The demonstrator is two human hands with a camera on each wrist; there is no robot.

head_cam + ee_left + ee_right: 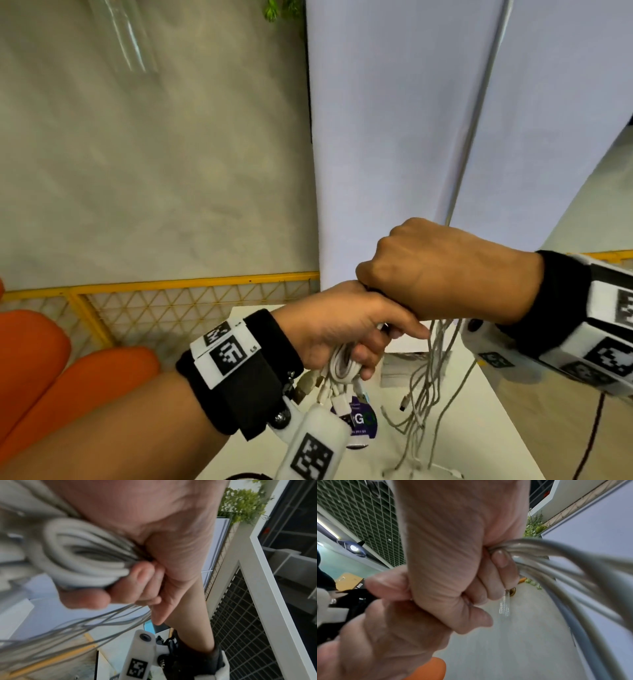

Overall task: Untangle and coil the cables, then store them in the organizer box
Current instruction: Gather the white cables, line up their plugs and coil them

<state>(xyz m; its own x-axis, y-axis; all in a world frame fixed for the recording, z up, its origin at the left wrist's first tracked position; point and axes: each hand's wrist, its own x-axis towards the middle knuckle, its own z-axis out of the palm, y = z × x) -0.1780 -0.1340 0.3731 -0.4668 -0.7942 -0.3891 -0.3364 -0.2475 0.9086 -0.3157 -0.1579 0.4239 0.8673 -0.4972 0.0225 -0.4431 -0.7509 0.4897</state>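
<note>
Above a white table [479, 428], the left hand [342, 329] grips coiled, smooth white cables [342, 366] — the right hand's [445, 274] fist clutches thin strands [428, 377] hanging straight down.

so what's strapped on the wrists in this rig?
Left hand and right hand are bare, forearms unsleeved. Each wrist wears a black fabric wristband carrying white blocks printed with black square fiducial markers, plus a white rounded camera housing, also marker-tagged.
</note>
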